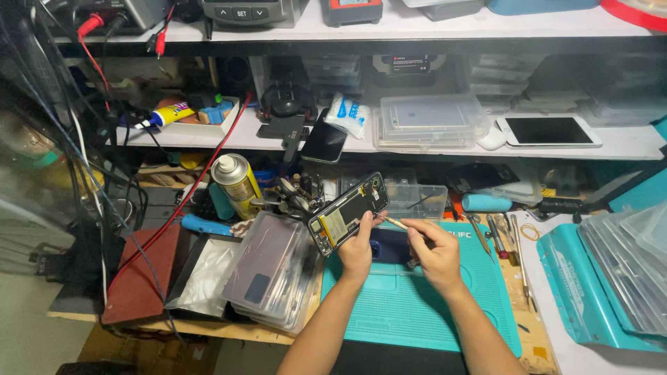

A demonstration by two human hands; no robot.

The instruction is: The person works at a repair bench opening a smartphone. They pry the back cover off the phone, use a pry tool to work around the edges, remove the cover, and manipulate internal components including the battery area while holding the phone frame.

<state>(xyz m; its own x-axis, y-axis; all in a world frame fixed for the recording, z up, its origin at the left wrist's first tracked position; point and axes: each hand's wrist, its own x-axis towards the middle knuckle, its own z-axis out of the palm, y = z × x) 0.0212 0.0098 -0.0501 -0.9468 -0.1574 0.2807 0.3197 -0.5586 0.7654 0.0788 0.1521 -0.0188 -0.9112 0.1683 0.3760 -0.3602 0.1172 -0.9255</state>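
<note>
So the opened phone [349, 214] is up off the teal mat [417, 305], tilted, insides showing, gripped along its lower edge by the left hand [356, 250]. Right hand [434, 253] is closed on a thin tool [396, 222], tip right at the phone's edge. Looks like the prying or picking stage; next bit needs a steady, light touch. Stacked clear cases [274, 271] sit left, spray can [236, 179] behind.

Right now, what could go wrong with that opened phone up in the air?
The left hand holds the opened phone tilted above the teal mat by one edge, so it might slip and drop. The right hand points a thin tool at its bare insides, and a slip could scratch the parts. The stacked clear cases alongside could get knocked.
</note>
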